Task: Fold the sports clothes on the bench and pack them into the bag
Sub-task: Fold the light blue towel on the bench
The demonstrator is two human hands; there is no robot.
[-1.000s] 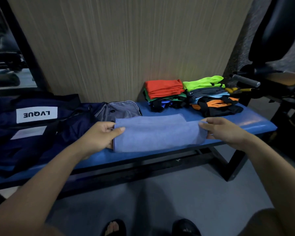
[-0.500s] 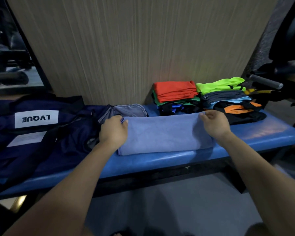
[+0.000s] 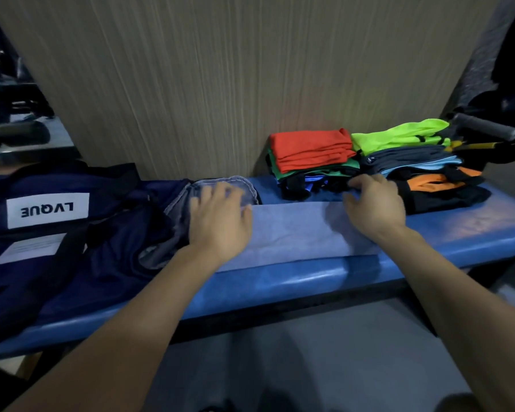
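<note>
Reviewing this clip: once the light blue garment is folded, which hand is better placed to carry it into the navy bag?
Probably the left hand. It rests on the light blue garment's end beside the navy bag; the right hand sits at the far end, next to the folded stacks.

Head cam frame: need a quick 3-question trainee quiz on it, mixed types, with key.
1. True or false: the left hand and right hand both rest on the light blue cloth.
2. Which garment tops the stack nearer the cloth? A) orange shirt B) neon green shirt C) black shorts
3. Fill in: the navy bag lies on the bench to the ___ of the cloth.

Key: 1 true; 2 A; 3 left
</note>
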